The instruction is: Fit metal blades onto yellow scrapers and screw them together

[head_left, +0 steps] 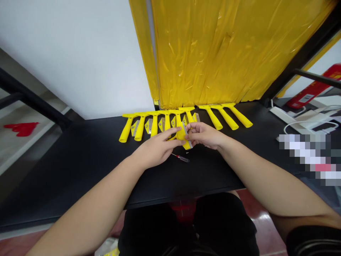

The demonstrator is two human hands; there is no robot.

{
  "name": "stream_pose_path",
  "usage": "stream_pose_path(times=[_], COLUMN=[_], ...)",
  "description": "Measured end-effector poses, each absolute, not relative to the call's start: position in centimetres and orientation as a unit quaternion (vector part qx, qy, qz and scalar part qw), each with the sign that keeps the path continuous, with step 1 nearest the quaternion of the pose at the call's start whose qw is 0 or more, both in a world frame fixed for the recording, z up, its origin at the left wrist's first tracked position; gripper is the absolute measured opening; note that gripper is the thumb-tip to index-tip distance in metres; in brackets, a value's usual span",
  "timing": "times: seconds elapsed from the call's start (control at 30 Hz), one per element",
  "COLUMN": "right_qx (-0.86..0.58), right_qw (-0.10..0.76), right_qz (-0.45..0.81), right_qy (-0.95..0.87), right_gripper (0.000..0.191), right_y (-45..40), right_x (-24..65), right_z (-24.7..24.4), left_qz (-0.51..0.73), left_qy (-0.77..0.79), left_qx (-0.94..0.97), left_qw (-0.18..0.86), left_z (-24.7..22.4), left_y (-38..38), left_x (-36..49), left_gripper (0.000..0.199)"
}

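My left hand [156, 149] pinches a yellow scraper head [182, 134] with a grey metal blade along its right edge. From the other side, my right hand [205, 135] has its fingertips closed on that blade edge. Part of the scraper is hidden behind my fingers. Just below it lies a small screwdriver [183, 159] with a clear and red handle. A tiny light-coloured piece [187, 153], perhaps a screw, rests near it. Beyond my hands runs a row of yellow T-shaped handles [126, 129], with small yellow pieces fitted with metal blades [149, 126] between several of them.
More yellow handles [231, 121] lie at the back right of the black table [87, 167]. White power strips and cables [306, 121] and a red package [311, 89] sit at the right. Yellow plastic film [218, 53] and a white panel [87, 53] stand behind.
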State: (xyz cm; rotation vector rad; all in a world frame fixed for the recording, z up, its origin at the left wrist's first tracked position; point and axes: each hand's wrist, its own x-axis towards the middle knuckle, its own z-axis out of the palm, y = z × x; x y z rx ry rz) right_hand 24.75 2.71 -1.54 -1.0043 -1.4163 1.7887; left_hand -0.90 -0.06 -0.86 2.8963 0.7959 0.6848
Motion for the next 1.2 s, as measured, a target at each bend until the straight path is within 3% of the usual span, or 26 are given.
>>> stream_pose_path(times=[0.2, 0.33, 0.4, 0.5, 0.6, 0.67, 0.9, 1.2], right_qx=[-0.384, -0.433, -0.445, -0.471, -0.501, -0.508, -0.451, -0.333], right_qw=[0.296, 0.273, 0.187, 0.046, 0.002, -0.005, 0.039, 0.264], right_qz=[0.637, 0.479, 0.429, 0.408, 0.378, 0.359, 0.338, 0.398], right_qy=[-0.6, -0.713, -0.763, -0.78, -0.779, -0.783, -0.825, -0.813], right_gripper=[0.035, 0.024, 0.022, 0.023, 0.018, 0.011, 0.012, 0.006], right_y=[3.0, 3.6, 3.9, 3.9, 3.9, 3.8, 2.8, 2.7], right_x=[25.3, 28.6, 30.7, 32.6, 32.1, 31.2, 29.2, 28.3], right_z=[-1.5, -0.3, 0.4, 0.8, 0.3, -0.1, 0.4, 0.1], left_qz=[0.231, 0.247, 0.284, 0.377, 0.447, 0.476, 0.49, 0.446], left_qy=[0.25, 0.273, 0.278, 0.286, 0.288, 0.284, 0.284, 0.314], left_qx=[0.938, 0.92, 0.901, 0.824, 0.679, 0.591, 0.427, 0.349], left_qw=[0.064, 0.133, 0.176, 0.313, 0.506, 0.586, 0.705, 0.762], left_z=[-0.8, -0.5, -0.4, -0.6, -0.6, -0.4, 0.1, 0.3], left_y=[-0.1, 0.2, 0.5, 0.9, 1.1, 1.1, 1.3, 1.1], left_x=[-0.8, -1.1, -1.3, -1.3, -1.0, -0.9, -0.8, -0.3], left_gripper=[0.039, 0.039, 0.037, 0.028, 0.021, 0.027, 0.05, 0.053])
